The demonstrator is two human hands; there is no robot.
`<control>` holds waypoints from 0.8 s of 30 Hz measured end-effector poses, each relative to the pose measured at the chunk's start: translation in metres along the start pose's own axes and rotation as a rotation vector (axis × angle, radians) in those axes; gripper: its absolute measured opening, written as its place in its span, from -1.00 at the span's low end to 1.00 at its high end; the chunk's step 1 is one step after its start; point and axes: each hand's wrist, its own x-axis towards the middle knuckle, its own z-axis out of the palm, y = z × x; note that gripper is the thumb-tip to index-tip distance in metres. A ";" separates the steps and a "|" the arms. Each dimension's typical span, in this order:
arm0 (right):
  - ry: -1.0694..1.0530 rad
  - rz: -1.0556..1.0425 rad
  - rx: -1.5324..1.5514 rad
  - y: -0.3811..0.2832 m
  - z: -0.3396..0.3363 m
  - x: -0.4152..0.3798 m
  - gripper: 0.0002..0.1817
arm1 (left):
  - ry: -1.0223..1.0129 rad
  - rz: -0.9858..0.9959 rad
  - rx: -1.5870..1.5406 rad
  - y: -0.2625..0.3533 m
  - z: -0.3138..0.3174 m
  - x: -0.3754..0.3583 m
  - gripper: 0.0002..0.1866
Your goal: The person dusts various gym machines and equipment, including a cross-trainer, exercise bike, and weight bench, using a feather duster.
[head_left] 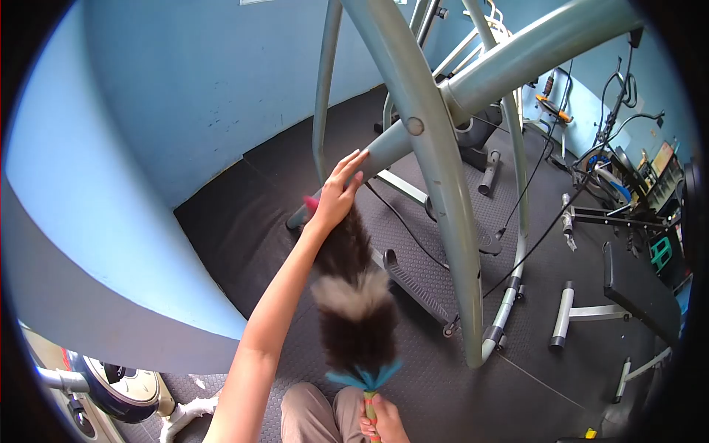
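Note:
My right hand (381, 421) is wrapped round the striped green and red handle of a feather duster (357, 336), low in front of my knees. The duster's head points away from me, dark brown with a pale band and blue feathers near the handle. My left hand (341, 193) reaches forward and lies on a grey metal tube (391, 145) of the exercise frame, fingers stretched out along it. The duster's far end passes beside and partly behind my left wrist, blurred there. A small pink bit (311, 202) shows just left of that wrist.
A thick curved grey post (436, 170) rises right of my left hand. Black foot pedals (417, 288) sit low beside it. Cables hang across the right side. A padded bench (641, 292) stands at right, an exercise bike (122, 387) at lower left, and a blue wall (199, 88) behind.

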 end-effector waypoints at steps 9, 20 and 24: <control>-0.264 -0.196 0.260 -0.043 0.022 0.047 -0.55 | -0.080 -0.071 -0.045 0.044 -0.002 0.021 -0.56; -0.303 -0.256 0.254 -0.069 0.039 0.069 -0.58 | -0.033 -0.067 0.063 0.052 0.010 0.021 -0.53; -0.253 -0.484 0.269 -0.061 0.045 0.071 -0.58 | -0.030 -0.079 0.056 0.053 0.010 0.021 -0.53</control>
